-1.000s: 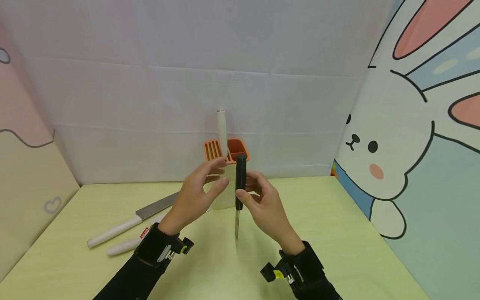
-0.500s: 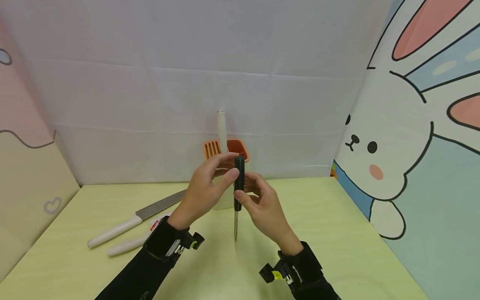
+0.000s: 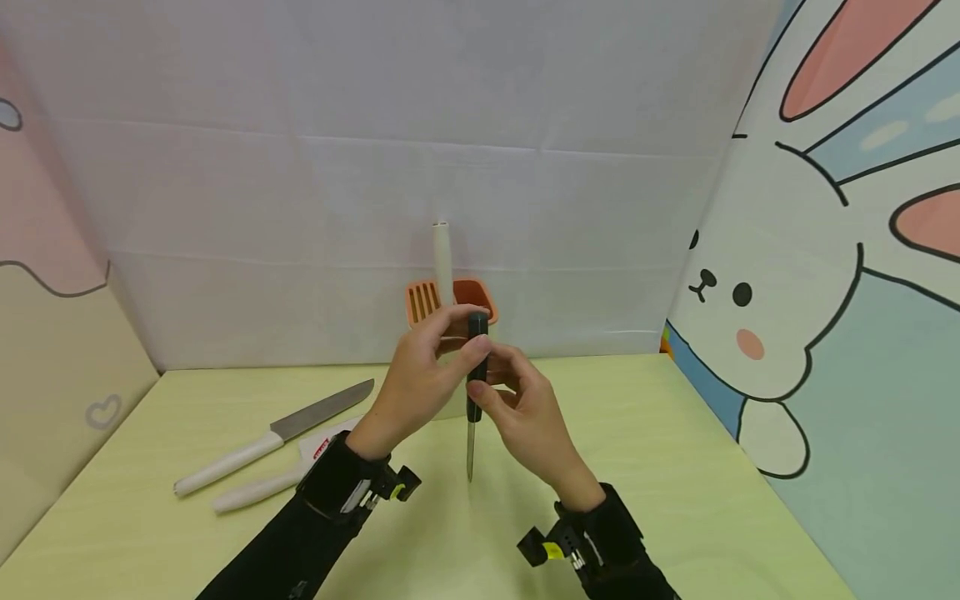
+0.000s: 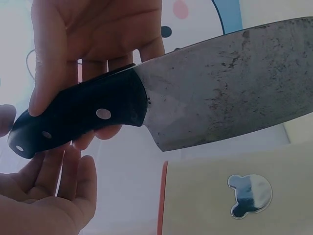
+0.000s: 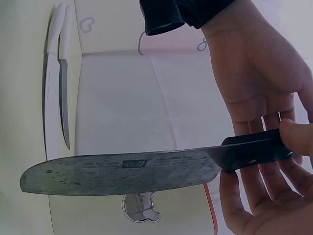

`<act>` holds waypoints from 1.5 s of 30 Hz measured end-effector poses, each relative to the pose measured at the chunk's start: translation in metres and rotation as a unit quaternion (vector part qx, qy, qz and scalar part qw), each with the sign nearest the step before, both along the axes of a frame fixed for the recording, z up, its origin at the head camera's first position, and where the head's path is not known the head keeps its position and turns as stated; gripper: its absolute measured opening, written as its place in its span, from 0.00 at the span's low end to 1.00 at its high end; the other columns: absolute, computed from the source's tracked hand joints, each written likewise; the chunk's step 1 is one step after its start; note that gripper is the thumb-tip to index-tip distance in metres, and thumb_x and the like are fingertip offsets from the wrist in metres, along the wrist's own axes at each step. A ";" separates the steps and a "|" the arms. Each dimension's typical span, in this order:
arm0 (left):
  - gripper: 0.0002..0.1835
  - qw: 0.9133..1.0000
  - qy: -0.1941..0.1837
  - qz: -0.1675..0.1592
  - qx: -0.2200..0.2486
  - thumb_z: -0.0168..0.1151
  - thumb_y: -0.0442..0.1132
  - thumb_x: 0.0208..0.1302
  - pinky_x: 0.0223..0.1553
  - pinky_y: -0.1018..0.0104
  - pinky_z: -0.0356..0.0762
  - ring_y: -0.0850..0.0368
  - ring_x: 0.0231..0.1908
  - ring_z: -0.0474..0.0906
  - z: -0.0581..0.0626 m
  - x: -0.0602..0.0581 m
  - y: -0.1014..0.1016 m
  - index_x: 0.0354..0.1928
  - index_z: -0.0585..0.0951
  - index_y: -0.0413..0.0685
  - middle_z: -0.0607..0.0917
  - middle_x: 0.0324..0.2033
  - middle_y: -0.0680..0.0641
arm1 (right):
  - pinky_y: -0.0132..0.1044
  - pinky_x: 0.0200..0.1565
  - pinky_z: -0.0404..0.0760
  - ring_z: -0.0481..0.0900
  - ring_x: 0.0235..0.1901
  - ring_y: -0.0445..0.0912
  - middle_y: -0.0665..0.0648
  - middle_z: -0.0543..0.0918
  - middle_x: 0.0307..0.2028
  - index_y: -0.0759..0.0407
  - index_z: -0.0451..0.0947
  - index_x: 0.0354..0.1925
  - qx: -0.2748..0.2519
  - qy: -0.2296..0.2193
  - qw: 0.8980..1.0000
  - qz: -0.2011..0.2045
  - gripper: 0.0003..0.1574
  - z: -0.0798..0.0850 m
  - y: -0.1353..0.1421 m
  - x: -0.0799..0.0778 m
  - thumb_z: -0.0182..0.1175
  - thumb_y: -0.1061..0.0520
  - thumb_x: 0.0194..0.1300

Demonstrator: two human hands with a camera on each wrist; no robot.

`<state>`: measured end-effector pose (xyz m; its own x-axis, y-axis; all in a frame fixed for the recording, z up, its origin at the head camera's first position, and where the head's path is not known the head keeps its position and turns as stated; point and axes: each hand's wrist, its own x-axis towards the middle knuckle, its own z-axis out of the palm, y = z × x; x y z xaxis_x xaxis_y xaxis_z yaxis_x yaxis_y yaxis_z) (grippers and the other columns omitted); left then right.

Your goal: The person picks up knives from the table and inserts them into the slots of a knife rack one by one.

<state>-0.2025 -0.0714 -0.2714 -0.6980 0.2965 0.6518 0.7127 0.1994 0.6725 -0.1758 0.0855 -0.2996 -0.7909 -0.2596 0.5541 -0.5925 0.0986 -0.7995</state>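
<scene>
A kitchen knife with a black riveted handle hangs upright, tip down, close over the table. My left hand pinches the upper handle near its butt between thumb and fingers. Lower on the same handle, my right hand grips it near the blade. The broad, stained blade spans the left wrist view. Behind the hands stands a cream knife block with an orange slotted top and a shiny bear-shaped badge. A white handle sticks up from it. My left hand hides part of the block.
On the pale green table, at the left, lies a white-handled knife. Beside it is another white-handled knife with a red label, partly covered by my left forearm. A white sheet backs the table; a rabbit-print wall rises at the right.
My left hand has moved right, from apart beside the black handle onto it, and now pinches its upper end. The right hand and knife have barely shifted.
</scene>
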 end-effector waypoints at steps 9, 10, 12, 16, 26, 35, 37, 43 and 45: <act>0.17 1.000 -0.001 0.011 -0.006 0.57 0.49 0.70 0.53 0.61 0.73 0.62 0.48 0.75 -0.012 -0.015 -0.001 0.56 0.75 0.55 0.79 0.44 0.55 | 0.41 0.45 0.81 0.76 0.45 0.55 0.60 0.76 0.47 0.63 0.68 0.60 -0.005 0.004 1.000 0.002 0.24 0.003 0.000 0.000 0.58 0.66 0.67; 0.17 1.000 -0.001 0.012 -0.006 0.57 0.50 0.70 0.53 0.61 0.73 0.62 0.48 0.75 -0.012 -0.015 -0.001 0.56 0.75 0.55 0.79 0.44 0.56 | 0.41 0.45 0.81 0.76 0.45 0.55 0.61 0.76 0.47 0.63 0.68 0.60 -0.004 0.003 1.000 0.002 0.24 0.004 0.000 0.000 0.58 0.66 0.67; 0.17 1.000 -0.002 0.014 -0.006 0.57 0.50 0.70 0.53 0.61 0.74 0.62 0.47 0.75 -0.011 -0.015 -0.001 0.56 0.75 0.55 0.79 0.44 0.57 | 0.41 0.45 0.81 0.76 0.45 0.55 0.60 0.76 0.47 0.63 0.68 0.60 -0.003 -0.001 1.000 0.002 0.24 0.004 0.000 0.000 0.58 0.66 0.66; 0.17 1.000 -0.003 0.018 -0.011 0.57 0.50 0.69 0.52 0.61 0.74 0.63 0.47 0.75 -0.010 -0.014 -0.002 0.56 0.75 0.54 0.79 0.44 0.57 | 0.42 0.46 0.81 0.77 0.45 0.54 0.60 0.76 0.47 0.62 0.68 0.60 -0.003 -0.011 1.000 0.002 0.24 0.004 0.001 -0.001 0.58 0.65 0.66; 0.17 0.999 0.011 0.026 -0.023 0.58 0.48 0.69 0.50 0.60 0.75 0.63 0.45 0.76 -0.010 -0.015 -0.005 0.57 0.75 0.55 0.79 0.44 0.57 | 0.39 0.48 0.80 0.77 0.47 0.49 0.52 0.77 0.49 0.50 0.70 0.59 -0.001 -0.004 1.000 -0.006 0.24 -0.025 0.003 -0.024 0.61 0.57 0.67; 0.16 0.999 0.017 0.023 -0.025 0.58 0.47 0.69 0.47 0.62 0.77 0.63 0.44 0.77 -0.009 -0.015 -0.007 0.56 0.75 0.54 0.80 0.43 0.56 | 0.38 0.47 0.80 0.77 0.47 0.49 0.51 0.77 0.49 0.49 0.70 0.58 -0.006 -0.002 1.000 -0.007 0.23 -0.024 0.003 -0.024 0.61 0.57 0.66; 0.15 0.999 0.015 0.018 -0.025 0.58 0.47 0.69 0.47 0.62 0.77 0.62 0.44 0.77 -0.009 -0.015 -0.007 0.55 0.75 0.54 0.80 0.43 0.56 | 0.38 0.47 0.80 0.78 0.46 0.49 0.53 0.77 0.48 0.52 0.71 0.58 -0.008 0.001 1.000 -0.009 0.22 -0.019 0.002 -0.020 0.61 0.59 0.66; 0.15 1.000 0.005 0.015 -0.024 0.58 0.48 0.69 0.47 0.62 0.77 0.62 0.43 0.77 -0.009 -0.015 -0.007 0.54 0.75 0.54 0.80 0.42 0.56 | 0.39 0.46 0.81 0.78 0.45 0.51 0.59 0.77 0.46 0.61 0.71 0.55 -0.017 0.005 1.000 -0.010 0.21 -0.001 0.000 -0.005 0.60 0.65 0.65; 0.15 1.000 0.002 0.015 -0.024 0.58 0.48 0.69 0.47 0.62 0.77 0.62 0.43 0.77 -0.009 -0.015 -0.007 0.54 0.75 0.54 0.81 0.42 0.56 | 0.38 0.46 0.81 0.78 0.45 0.51 0.59 0.77 0.46 0.62 0.71 0.55 -0.016 0.000 1.000 -0.012 0.21 0.002 -0.001 -0.003 0.60 0.66 0.65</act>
<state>-0.2178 -0.0789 -0.2802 -0.7050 0.3060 0.6398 0.7081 0.2518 0.6597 -0.1791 0.0846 -0.2977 -0.7970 -0.2226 0.5615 -0.5900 0.0881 -0.8025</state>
